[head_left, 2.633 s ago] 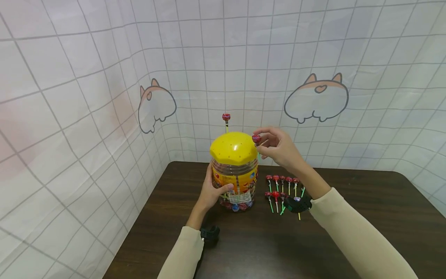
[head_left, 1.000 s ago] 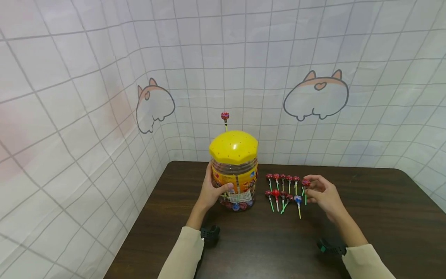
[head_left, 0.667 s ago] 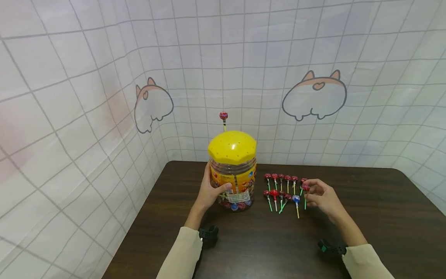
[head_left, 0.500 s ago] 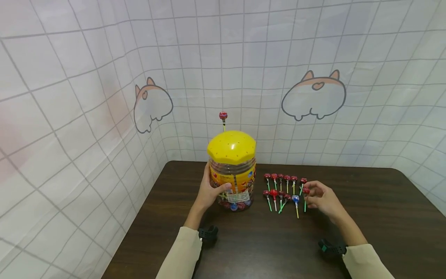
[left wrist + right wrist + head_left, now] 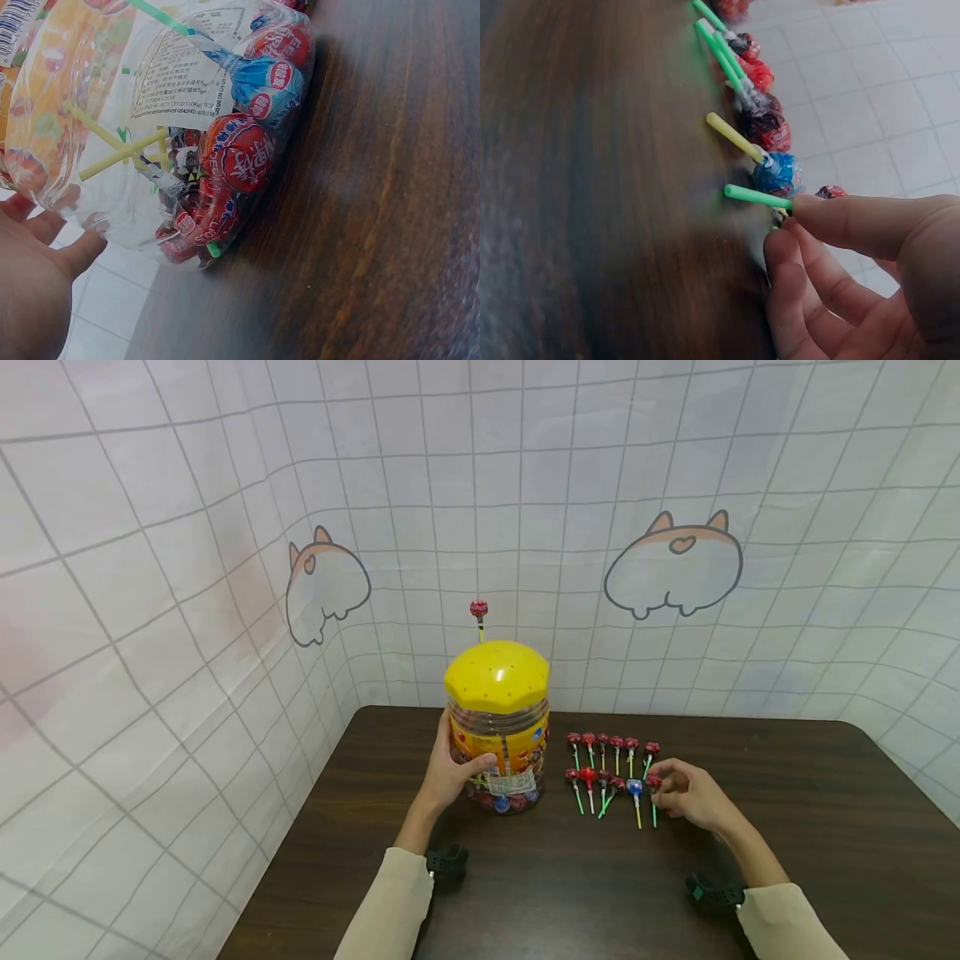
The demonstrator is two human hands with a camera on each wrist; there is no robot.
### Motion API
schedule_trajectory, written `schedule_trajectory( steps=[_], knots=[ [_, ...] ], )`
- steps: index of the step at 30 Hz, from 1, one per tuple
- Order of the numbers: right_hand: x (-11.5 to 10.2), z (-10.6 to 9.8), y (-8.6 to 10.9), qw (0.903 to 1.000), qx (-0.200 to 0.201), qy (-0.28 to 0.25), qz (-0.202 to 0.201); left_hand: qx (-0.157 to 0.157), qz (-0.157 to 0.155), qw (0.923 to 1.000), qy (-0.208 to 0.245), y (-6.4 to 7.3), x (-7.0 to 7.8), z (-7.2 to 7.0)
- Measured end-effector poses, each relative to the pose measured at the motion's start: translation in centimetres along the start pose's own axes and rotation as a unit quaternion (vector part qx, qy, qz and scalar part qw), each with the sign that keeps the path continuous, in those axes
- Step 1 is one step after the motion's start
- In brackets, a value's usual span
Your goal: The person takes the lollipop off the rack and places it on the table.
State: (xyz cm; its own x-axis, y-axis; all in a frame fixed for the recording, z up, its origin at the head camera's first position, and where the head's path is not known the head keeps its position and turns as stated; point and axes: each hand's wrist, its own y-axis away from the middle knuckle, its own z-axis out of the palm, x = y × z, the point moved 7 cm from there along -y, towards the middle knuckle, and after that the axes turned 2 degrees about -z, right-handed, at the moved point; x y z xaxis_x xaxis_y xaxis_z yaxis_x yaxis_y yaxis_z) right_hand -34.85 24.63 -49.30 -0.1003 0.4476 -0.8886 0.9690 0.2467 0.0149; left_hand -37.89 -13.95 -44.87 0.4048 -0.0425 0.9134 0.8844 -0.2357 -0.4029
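Observation:
My left hand [image 5: 448, 775] grips the side of a clear plastic jar [image 5: 498, 752] with a domed yellow lid [image 5: 498, 675]. Through its wall the left wrist view shows wrapped lollipops, among them a blue one [image 5: 270, 84] and a red one [image 5: 238, 153]. My right hand [image 5: 693, 795] pinches a red lollipop [image 5: 654, 782] with a green stick [image 5: 757, 196] between thumb and fingers, low over the table. It is at the right end of the front row, beside a blue lollipop [image 5: 634, 787] with a yellow stick. In the right wrist view the fingers hide most of its head.
Behind the front row lies a back row of red lollipops [image 5: 617, 743] on the dark wooden table [image 5: 570, 893]. Another lollipop [image 5: 478, 610] stands upright behind the jar lid. A white gridded curtain [image 5: 525, 527] hangs around the table's far and left sides.
My right hand came down from beside the jar lid with a lollipop, then shifted it forward to the front row, beside the blue one. The left hand has kept its hold on the jar.

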Motion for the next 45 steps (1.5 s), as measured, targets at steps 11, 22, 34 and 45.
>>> schedule_trajectory(
  steps=[11,22,34,45],
  knots=[
    [0.15,-0.17,-0.17,0.9979,0.020,0.062,-0.008,0.003,-0.005,0.9999,-0.010,0.06,-0.12,-0.03],
    [0.27,-0.31,-0.20,0.9968,0.032,0.073,-0.006,-0.003,0.004,0.9999,-0.009,0.07,0.03,0.01],
    [0.64,-0.27,-0.20,0.9968,0.036,0.071,0.004,-0.001,0.006,1.0000,-0.005,-0.01,-0.10,-0.06],
    [0.05,-0.86,0.08,0.9982,0.021,0.057,-0.006,-0.006,0.010,0.9999,0.007,-0.06,-0.05,0.03]
  ],
)
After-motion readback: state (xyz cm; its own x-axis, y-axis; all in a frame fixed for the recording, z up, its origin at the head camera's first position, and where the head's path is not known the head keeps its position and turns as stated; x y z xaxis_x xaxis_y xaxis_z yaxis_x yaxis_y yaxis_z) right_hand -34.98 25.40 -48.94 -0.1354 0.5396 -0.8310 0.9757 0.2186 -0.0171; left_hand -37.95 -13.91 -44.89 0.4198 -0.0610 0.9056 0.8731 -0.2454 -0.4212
